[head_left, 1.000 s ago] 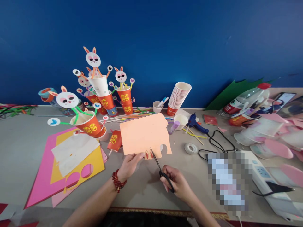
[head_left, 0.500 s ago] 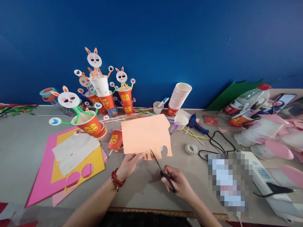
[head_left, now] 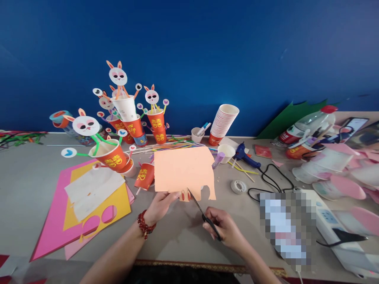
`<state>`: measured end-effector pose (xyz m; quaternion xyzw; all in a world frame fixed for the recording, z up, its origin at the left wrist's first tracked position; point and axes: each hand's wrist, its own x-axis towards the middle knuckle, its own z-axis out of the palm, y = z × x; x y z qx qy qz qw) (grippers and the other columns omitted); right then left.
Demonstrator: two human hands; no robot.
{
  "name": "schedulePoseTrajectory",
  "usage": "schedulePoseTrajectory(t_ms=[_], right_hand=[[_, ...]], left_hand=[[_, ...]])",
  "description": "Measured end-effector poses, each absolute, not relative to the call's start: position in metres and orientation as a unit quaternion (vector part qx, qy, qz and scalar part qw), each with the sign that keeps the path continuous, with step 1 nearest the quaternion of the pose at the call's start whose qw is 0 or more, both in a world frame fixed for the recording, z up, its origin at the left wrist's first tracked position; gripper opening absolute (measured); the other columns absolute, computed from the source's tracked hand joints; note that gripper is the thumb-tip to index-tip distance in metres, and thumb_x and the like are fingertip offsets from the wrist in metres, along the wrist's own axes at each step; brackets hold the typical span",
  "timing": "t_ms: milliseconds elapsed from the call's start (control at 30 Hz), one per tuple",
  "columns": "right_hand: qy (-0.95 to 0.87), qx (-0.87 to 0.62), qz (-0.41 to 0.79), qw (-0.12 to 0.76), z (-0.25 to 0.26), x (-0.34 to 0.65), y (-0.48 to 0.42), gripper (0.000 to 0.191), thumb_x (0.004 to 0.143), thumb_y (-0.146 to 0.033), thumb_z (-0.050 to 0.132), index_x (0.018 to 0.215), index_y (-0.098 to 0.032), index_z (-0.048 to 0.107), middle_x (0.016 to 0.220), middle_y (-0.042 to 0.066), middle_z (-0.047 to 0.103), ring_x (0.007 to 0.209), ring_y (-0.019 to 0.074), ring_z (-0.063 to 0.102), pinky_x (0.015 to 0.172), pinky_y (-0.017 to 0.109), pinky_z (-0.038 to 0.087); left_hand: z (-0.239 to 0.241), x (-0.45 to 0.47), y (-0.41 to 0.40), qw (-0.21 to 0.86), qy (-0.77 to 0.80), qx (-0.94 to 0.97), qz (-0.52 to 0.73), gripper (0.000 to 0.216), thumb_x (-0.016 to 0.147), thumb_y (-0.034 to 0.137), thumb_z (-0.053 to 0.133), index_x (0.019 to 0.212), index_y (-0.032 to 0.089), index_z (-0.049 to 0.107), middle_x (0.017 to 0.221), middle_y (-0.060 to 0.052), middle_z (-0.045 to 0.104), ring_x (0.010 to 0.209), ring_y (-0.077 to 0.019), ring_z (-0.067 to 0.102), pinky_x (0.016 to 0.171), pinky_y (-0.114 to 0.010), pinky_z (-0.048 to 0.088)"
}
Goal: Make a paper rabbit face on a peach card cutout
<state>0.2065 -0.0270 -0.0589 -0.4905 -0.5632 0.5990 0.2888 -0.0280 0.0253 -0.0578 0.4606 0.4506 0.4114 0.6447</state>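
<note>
Center of the frame: the thumb and fingers of the left hand (head_left: 160,207) are pinched together on the lower edge of a peach sheet (head_left: 183,169). The fingers of the right hand (head_left: 222,227), lower center, are curled around the handles of black-handled scissors (head_left: 205,218). The blades point to the upper left and reach the sheet's lower edge, just beside two ear shapes (head_left: 188,195) with red centers. How far the blades stand apart cannot be told. A rounded notch interrupts the sheet's lower right edge. A beaded bracelet (head_left: 145,225) encircles the left wrist.

Left of the sheet, a red cup (head_left: 145,176) lies on its side. At center right are a tape roll (head_left: 244,188) and a blue glue gun (head_left: 248,158). Farther out, at lower left, a white paper (head_left: 94,189) overlies a yellow sheet (head_left: 122,203) and a pink sheet (head_left: 47,232). Rabbit-faced cup figures (head_left: 111,154) occupy the upper left; a tilted cup stack (head_left: 223,124) stands right of upper center. A power strip (head_left: 340,236) lies at lower right, and a blue wall (head_left: 189,59) fills the top.
</note>
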Motion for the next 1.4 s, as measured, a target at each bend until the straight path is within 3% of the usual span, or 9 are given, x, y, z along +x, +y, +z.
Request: schedulePoseTrajectory(t_ms=[333,600,833,1400], right_hand=[[-0.625,-0.492,0.535,0.283,-0.055,0.214,-0.020,0.049,0.077,-0.054,0.069,0.060,-0.022,0.036,0.048,-0.008,0.037,0.046,0.0088,0.031,0.043,0.021,0.025],[-0.567,-0.493,0.602,0.273,-0.059,0.206,-0.029,0.043,0.076,-0.053,0.069,0.066,-0.022,0.041,0.052,-0.006,0.047,0.047,0.0104,0.043,0.047,0.022,0.031],[-0.538,-0.425,0.657,0.313,-0.050,0.193,-0.040,0.051,0.075,-0.069,0.060,0.072,-0.021,0.042,0.060,-0.001,0.055,0.053,0.0127,0.049,0.053,0.024,0.035],[-0.526,-0.449,0.666,0.279,-0.048,0.193,-0.036,0.045,0.076,-0.059,0.065,0.069,-0.022,0.040,0.052,-0.005,0.052,0.046,0.0110,0.050,0.048,0.021,0.034]], left_hand=[[-0.050,-0.028,0.028,0.663,0.434,0.456,0.405,0.037,0.080,0.042,0.064,0.097,0.011,0.075,0.103,-0.011,0.074,0.098,-0.0274,0.065,0.093,-0.037,0.047],[-0.052,-0.024,0.026,0.670,0.427,0.433,0.426,0.035,0.079,0.043,0.066,0.091,0.011,0.076,0.097,-0.012,0.075,0.097,-0.0289,0.066,0.091,-0.039,0.050],[-0.044,-0.015,0.024,0.660,0.416,0.421,0.463,0.040,0.081,0.049,0.062,0.088,0.012,0.076,0.099,-0.012,0.075,0.100,-0.0291,0.066,0.093,-0.039,0.050],[-0.045,-0.014,0.021,0.669,0.391,0.459,0.433,0.034,0.085,0.043,0.059,0.079,0.012,0.073,0.082,-0.009,0.074,0.079,-0.0236,0.067,0.082,-0.036,0.053]])
